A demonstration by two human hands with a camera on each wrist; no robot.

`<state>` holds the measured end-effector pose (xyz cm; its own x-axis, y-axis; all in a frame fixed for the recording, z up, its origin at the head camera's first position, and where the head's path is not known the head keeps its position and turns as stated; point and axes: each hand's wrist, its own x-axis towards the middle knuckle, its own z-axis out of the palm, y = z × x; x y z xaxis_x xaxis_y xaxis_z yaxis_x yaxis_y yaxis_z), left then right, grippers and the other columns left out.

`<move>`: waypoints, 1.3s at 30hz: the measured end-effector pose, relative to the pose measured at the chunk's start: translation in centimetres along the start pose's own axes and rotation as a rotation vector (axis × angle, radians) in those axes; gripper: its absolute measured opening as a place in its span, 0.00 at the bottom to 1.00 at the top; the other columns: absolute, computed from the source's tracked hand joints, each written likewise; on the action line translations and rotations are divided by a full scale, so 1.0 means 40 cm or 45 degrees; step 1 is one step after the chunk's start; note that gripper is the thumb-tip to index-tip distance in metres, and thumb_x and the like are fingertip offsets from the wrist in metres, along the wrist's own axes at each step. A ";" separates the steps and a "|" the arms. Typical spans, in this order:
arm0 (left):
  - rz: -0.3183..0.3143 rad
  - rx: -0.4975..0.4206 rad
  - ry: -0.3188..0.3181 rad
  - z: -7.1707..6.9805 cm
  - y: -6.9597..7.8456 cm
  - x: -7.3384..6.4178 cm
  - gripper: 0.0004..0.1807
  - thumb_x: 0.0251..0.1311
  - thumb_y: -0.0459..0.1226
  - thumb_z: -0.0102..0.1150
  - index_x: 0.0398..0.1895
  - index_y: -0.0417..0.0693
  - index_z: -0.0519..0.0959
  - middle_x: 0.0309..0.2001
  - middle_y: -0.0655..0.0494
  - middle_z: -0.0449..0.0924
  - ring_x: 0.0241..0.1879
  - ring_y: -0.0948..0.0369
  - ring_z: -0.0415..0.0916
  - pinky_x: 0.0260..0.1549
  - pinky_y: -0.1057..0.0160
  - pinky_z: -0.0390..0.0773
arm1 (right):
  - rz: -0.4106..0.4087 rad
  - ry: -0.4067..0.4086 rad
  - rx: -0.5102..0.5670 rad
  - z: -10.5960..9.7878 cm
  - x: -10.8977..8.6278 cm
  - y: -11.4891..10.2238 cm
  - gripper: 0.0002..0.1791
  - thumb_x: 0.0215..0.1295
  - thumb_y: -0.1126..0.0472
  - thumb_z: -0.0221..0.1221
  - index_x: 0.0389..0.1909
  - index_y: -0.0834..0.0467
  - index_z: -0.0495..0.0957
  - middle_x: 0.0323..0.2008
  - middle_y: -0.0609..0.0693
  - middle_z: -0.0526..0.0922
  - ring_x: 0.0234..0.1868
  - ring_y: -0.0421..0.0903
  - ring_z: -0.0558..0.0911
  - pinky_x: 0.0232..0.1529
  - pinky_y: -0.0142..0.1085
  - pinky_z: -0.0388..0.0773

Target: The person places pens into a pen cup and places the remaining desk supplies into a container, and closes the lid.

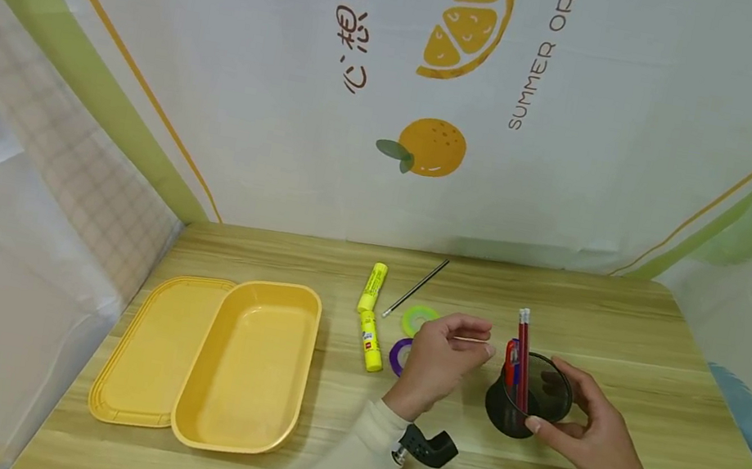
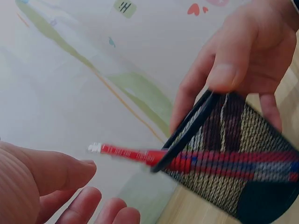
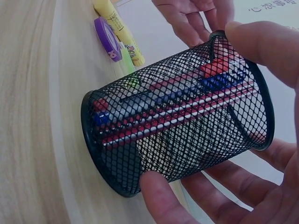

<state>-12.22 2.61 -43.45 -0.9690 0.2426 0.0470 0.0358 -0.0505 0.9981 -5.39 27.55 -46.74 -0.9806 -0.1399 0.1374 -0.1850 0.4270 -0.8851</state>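
Note:
A black mesh pen holder point(image 1: 502, 418) is gripped by my right hand point(image 1: 593, 429), thumb at the near side of the rim and fingers round the far side. Red pencils point(image 1: 523, 367) with white ends stand in it, beside a red pen point(image 1: 510, 362) and a blue one, all leaning toward its left side. Through the mesh in the right wrist view, the pens and pencils reach down to the base. To the left of the holder, my left hand point(image 1: 440, 359) hovers with loosely bent fingers and holds nothing. In the left wrist view its fingertips are apart from the pencil ends.
Two yellow glue sticks point(image 1: 371, 341), a dark pencil point(image 1: 416, 288), a green tape roll point(image 1: 416, 316) and a purple tape roll point(image 1: 396, 354), partly covered by my left hand, lie mid-table. At left, a yellow box point(image 1: 301, 388) overlaps its lid point(image 1: 159, 347). A printed curtain point(image 1: 253, 123) borders the back.

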 end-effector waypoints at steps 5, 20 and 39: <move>0.001 0.028 0.086 -0.025 -0.009 0.023 0.14 0.64 0.35 0.73 0.53 0.49 0.88 0.51 0.53 0.89 0.47 0.61 0.88 0.46 0.65 0.88 | 0.014 -0.002 -0.014 -0.002 0.001 0.003 0.47 0.66 0.65 0.72 0.82 0.55 0.60 0.70 0.58 0.72 0.55 0.31 0.84 0.33 0.40 0.89; -0.005 0.286 0.373 -0.090 -0.038 0.084 0.16 0.63 0.33 0.72 0.54 0.44 0.87 0.54 0.43 0.88 0.48 0.56 0.90 0.46 0.62 0.88 | 0.013 -0.001 -0.013 -0.003 0.002 0.006 0.47 0.66 0.64 0.73 0.82 0.51 0.60 0.72 0.66 0.69 0.58 0.25 0.78 0.34 0.40 0.89; -0.118 0.515 0.596 -0.155 -0.078 0.139 0.20 0.65 0.30 0.69 0.61 0.40 0.84 0.57 0.45 0.87 0.58 0.48 0.85 0.58 0.50 0.84 | 0.020 -0.011 -0.015 -0.004 0.002 0.006 0.47 0.66 0.64 0.72 0.82 0.54 0.59 0.75 0.69 0.66 0.58 0.25 0.78 0.32 0.40 0.88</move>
<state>-19.22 -1.88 -46.54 -0.9737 -0.2262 0.0285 -0.0524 0.3438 0.9376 -5.53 27.77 -46.88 -0.9828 -0.1406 0.1196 -0.1702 0.4399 -0.8817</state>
